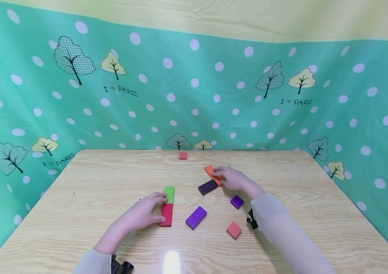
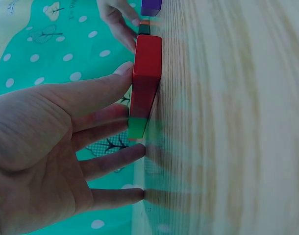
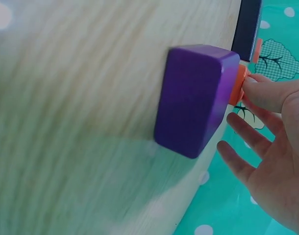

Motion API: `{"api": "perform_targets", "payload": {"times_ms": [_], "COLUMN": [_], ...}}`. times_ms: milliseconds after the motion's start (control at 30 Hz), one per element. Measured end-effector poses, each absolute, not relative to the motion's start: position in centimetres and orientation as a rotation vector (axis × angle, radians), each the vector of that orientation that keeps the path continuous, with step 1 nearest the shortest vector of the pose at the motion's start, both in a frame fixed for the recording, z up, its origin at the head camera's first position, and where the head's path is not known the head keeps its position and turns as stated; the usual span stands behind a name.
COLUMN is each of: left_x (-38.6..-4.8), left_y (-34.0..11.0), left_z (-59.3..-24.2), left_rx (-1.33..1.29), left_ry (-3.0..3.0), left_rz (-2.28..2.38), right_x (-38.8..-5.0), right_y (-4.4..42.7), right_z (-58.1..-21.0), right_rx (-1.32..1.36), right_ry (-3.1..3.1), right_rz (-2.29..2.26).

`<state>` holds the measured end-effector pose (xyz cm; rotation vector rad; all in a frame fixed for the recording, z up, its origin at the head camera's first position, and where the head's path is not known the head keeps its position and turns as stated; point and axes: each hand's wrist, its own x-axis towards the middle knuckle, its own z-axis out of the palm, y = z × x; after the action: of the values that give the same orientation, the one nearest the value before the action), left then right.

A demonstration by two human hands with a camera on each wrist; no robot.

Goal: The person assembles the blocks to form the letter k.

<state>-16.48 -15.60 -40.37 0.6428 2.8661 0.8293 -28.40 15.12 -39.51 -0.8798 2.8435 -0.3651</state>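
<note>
A green block (image 1: 169, 194) and a red block (image 1: 167, 215) lie end to end in a line. My left hand (image 1: 143, 211) touches their left side, thumb at the red one and fingers by the green, as the left wrist view also shows at the red block (image 2: 147, 61). An orange block (image 1: 209, 171) is pinched by my right hand (image 1: 234, 179), its near end beside a black block (image 1: 207, 187). In the right wrist view the thumb and a finger hold the orange block (image 3: 238, 84), partly hidden behind a small purple block (image 3: 191, 98).
A longer purple block (image 1: 196, 217) lies between the hands, nearer the front. The small purple block (image 1: 236, 202) and a coral block (image 1: 233, 230) are by the right forearm. Another coral block (image 1: 183, 156) sits near the table's back edge, before a patterned curtain (image 1: 194, 95).
</note>
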Motion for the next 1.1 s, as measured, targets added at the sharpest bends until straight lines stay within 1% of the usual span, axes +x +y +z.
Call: {"api": "perform_targets", "payload": {"times_ms": [1100], "left_x": [-16.5], "left_y": [-15.6], "left_z": [-40.5], "left_rx": [0.627], "left_ry": [2.873], "left_rz": [0.832], "right_x": [-29.6], "right_y": [12.4], "right_z": [-39.7], "right_rx": [-0.839], "right_ry": [2.872], "right_rz": [-0.330]}}
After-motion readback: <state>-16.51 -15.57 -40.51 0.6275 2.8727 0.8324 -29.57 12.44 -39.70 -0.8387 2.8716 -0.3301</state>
